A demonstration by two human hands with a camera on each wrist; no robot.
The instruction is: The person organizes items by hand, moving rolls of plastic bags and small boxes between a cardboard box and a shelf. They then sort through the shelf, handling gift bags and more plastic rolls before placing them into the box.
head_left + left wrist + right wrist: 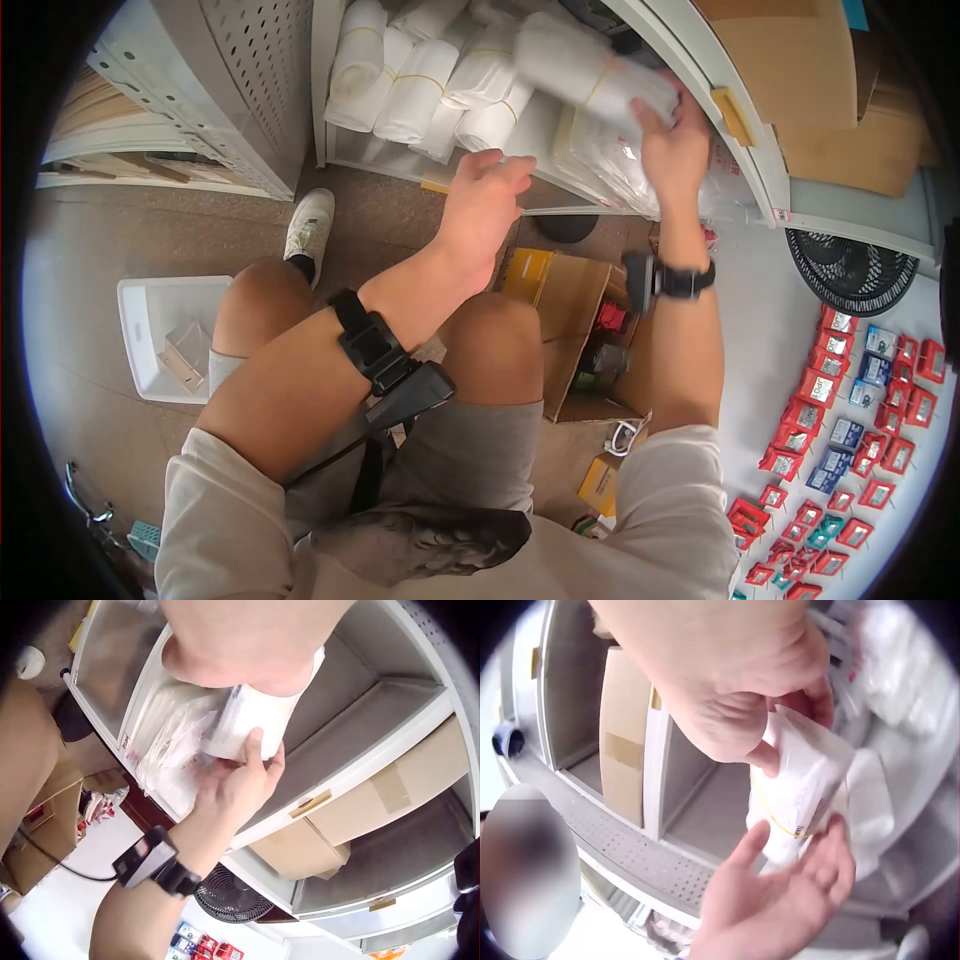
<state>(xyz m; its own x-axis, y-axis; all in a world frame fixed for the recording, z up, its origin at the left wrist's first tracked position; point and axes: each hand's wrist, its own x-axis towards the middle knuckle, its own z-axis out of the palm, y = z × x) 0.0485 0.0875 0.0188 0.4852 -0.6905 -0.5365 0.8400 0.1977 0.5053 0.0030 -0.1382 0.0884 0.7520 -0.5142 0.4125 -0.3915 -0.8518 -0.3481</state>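
A white plastic-wrapped roll [590, 80] with a yellow band is slightly blurred in the head view; my right hand [676, 150] grips its right end. My left hand [478, 215] is below the shelf's rolls, fingers loosely bent, holding nothing. More banded white rolls [415, 90] lie on the shelf to the left. In the left wrist view, the right hand [236, 787] has its thumb on the roll [255, 724]. The right wrist view shows the right hand [742, 690] holding the roll [799, 772] from above, and the left hand [780, 900] below it with fingers apart.
Clear plastic packets [610, 160] lie on the shelf under the held roll. An open cardboard box [570, 330] is on the floor by the knee, a white bin [150, 340] at the left. A black fan [850, 270] and red and blue packages [820, 385] are at the right.
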